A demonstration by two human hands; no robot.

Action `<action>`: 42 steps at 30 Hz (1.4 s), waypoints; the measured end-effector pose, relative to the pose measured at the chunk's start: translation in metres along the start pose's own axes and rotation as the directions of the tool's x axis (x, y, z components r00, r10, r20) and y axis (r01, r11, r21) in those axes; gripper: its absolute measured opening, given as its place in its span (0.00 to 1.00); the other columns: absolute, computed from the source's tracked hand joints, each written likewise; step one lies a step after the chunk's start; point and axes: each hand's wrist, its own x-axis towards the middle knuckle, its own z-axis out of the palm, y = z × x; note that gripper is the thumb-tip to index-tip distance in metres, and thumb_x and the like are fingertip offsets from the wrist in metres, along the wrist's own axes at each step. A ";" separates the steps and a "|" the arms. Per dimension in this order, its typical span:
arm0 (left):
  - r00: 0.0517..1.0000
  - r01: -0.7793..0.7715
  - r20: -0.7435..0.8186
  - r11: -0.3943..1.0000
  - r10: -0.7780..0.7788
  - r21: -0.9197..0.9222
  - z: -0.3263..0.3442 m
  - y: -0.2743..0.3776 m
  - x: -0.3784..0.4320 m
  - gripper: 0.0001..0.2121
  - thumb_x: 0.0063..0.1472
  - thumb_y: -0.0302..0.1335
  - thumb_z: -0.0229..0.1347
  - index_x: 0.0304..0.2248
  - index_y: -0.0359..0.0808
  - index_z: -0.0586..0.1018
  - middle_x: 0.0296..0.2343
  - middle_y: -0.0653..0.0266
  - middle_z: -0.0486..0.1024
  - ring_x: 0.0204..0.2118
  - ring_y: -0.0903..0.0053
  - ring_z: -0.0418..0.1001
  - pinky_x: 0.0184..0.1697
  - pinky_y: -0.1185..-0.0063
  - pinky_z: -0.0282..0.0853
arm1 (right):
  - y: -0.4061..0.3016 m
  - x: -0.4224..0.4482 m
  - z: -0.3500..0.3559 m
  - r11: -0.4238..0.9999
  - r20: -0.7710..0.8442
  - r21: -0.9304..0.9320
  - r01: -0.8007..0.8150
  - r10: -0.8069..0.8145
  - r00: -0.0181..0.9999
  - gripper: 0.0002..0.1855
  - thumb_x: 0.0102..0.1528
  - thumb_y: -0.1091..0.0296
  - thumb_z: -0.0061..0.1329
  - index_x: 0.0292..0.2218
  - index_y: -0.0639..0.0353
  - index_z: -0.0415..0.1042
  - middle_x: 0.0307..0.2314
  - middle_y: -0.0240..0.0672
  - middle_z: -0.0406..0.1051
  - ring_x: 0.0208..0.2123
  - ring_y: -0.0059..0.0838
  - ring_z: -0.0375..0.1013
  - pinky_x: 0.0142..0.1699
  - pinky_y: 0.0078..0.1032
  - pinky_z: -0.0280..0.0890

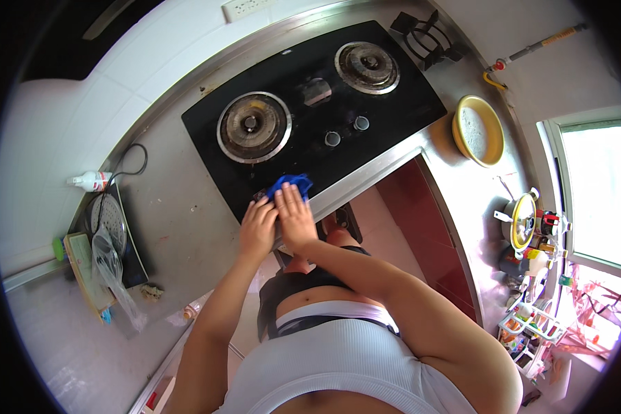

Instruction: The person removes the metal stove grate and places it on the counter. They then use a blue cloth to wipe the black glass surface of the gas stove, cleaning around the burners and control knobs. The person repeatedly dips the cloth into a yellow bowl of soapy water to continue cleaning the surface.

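My right hand (296,220) lies with fingers stretched over a blue cloth (293,183), pressing it onto the front left part of a black gas cooktop (300,150). Close beside it, my left hand (259,227) rests at the cooktop's front edge. Its fingertips are near the cloth's left side; whether they hold any of it is hidden. Behind the cloth is the left burner (251,125), its pan support off. The right burner (367,67) is likewise bare. Two control knobs (333,138) sit right of my hands.
A yellow basin (490,150) with sudsy water stands right of the cooktop. Black pan supports (427,39) lie at the back right. On the left are a white bottle (93,181), a cable (144,155) and a perforated metal disc (108,220). A lidded pot (521,220) stands far right.
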 end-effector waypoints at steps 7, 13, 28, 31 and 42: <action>0.891 0.441 -0.117 0.897 -0.440 -0.011 -0.072 -0.021 -0.040 0.13 0.53 0.22 0.58 0.40 0.39 0.78 0.35 0.54 0.75 0.41 0.54 0.73 0.42 0.63 0.71 | -0.066 0.038 0.031 0.759 0.008 0.600 0.252 -0.321 0.947 0.27 0.53 0.78 0.48 0.55 0.63 0.69 0.53 0.49 0.70 0.58 0.48 0.67 0.63 0.36 0.60; 0.929 0.190 -0.303 0.976 -0.212 -0.103 -0.083 0.012 0.033 0.16 0.51 0.19 0.58 0.41 0.37 0.76 0.39 0.56 0.75 0.43 0.54 0.73 0.45 0.63 0.71 | -0.042 0.053 -0.028 0.750 -0.335 0.547 0.372 -0.211 0.918 0.27 0.51 0.86 0.45 0.54 0.66 0.70 0.50 0.53 0.72 0.54 0.52 0.71 0.60 0.37 0.66; 1.000 -0.014 0.001 0.977 0.015 -0.214 -0.023 -0.061 -0.021 0.13 0.48 0.15 0.54 0.35 0.35 0.76 0.39 0.58 0.78 0.46 0.57 0.74 0.52 0.65 0.70 | -0.023 0.011 0.038 0.942 0.009 -0.243 0.232 -0.237 0.971 0.30 0.59 0.71 0.42 0.62 0.63 0.62 0.65 0.46 0.56 0.68 0.44 0.54 0.70 0.37 0.52; 0.960 0.266 0.130 0.951 -0.247 -0.155 -0.055 -0.082 -0.083 0.14 0.49 0.17 0.58 0.37 0.39 0.76 0.38 0.60 0.77 0.44 0.56 0.74 0.46 0.64 0.71 | -0.066 0.008 0.066 0.923 0.000 0.112 0.367 -0.370 0.929 0.28 0.58 0.72 0.44 0.59 0.63 0.66 0.61 0.46 0.63 0.64 0.42 0.61 0.66 0.35 0.59; 0.967 0.072 -0.217 0.961 -0.133 -0.268 -0.107 0.012 0.033 0.14 0.56 0.18 0.57 0.43 0.37 0.79 0.43 0.58 0.79 0.47 0.59 0.75 0.52 0.67 0.71 | -0.033 0.043 -0.045 0.364 0.198 0.915 -0.173 -0.034 0.980 0.21 0.59 0.65 0.56 0.52 0.61 0.73 0.41 0.37 0.77 0.43 0.27 0.75 0.53 0.28 0.69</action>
